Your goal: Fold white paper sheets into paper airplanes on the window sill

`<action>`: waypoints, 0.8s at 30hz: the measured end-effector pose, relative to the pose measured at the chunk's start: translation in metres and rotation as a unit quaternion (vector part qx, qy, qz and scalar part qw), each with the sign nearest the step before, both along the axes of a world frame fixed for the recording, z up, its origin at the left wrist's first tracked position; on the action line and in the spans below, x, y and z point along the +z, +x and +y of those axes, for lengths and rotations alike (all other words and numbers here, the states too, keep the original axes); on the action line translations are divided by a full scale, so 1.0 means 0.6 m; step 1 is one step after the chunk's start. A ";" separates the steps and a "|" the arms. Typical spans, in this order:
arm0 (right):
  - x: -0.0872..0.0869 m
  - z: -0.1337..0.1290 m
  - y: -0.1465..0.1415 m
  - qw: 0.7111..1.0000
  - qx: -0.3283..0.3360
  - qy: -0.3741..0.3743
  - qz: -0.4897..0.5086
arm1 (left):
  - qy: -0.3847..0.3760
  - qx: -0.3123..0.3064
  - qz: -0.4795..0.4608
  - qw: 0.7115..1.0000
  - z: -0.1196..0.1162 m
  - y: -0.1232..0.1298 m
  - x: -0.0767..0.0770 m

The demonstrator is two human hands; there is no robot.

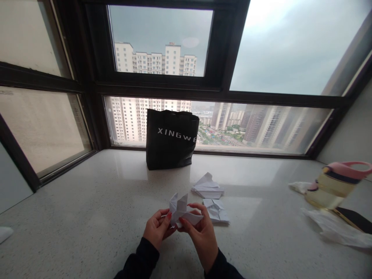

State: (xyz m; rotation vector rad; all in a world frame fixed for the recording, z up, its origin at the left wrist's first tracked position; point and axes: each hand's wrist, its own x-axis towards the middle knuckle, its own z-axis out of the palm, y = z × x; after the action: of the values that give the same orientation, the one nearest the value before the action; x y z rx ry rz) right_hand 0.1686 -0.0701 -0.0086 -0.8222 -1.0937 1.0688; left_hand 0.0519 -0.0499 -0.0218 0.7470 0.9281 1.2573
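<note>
Between my two hands is a folded white paper figure with pointed flaps sticking up, held a little above the pale speckled counter. My left hand pinches its left side, thumb in front. On the right side, my right hand grips a flap between thumb and fingers. Just beyond my right hand lies a square folded paper on the counter. Behind that rests another folded white paper piece with a raised point. My fingers hide part of the figure's lower edge.
A black bag with white lettering stands by the window. To the right are a bottle with a pink lid, a dark phone and crumpled white plastic. A small white object lies at far left.
</note>
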 end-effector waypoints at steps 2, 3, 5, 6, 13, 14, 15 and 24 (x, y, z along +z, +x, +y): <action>-0.005 -0.001 -0.001 1.000 -0.002 -0.001 -0.025 | 0.006 -0.022 -0.012 1.000 -0.008 0.003 0.004; -0.007 -0.002 -0.002 0.999 -0.005 -0.003 -0.039 | 0.009 -0.032 -0.019 0.999 -0.011 0.004 0.006; -0.011 -0.001 -0.001 0.998 -0.020 -0.002 -0.061 | 0.013 -0.045 -0.030 0.998 -0.017 0.005 0.013; -0.013 -0.001 -0.001 0.997 -0.029 -0.001 -0.068 | 0.013 -0.048 -0.032 0.998 -0.019 0.005 0.016; -0.019 0.004 0.004 0.995 -0.040 0.000 -0.097 | 0.017 -0.069 -0.064 0.995 -0.021 0.001 0.016; -0.020 0.005 0.004 0.994 -0.038 -0.002 -0.100 | 0.018 -0.071 -0.060 0.996 -0.020 0.000 0.014; -0.020 0.006 0.005 0.994 -0.036 -0.003 -0.102 | 0.018 -0.073 -0.054 0.996 -0.019 -0.001 0.013; -0.018 0.004 0.005 0.994 -0.019 -0.026 -0.104 | 0.079 -0.070 0.021 0.994 -0.025 0.001 0.020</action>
State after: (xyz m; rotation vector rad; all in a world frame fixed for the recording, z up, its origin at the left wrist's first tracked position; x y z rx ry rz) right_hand 0.1716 -0.0675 -0.0196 -1.0087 -1.2230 0.9990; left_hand 0.0528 -0.0651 -0.0100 0.9500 0.8021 1.2032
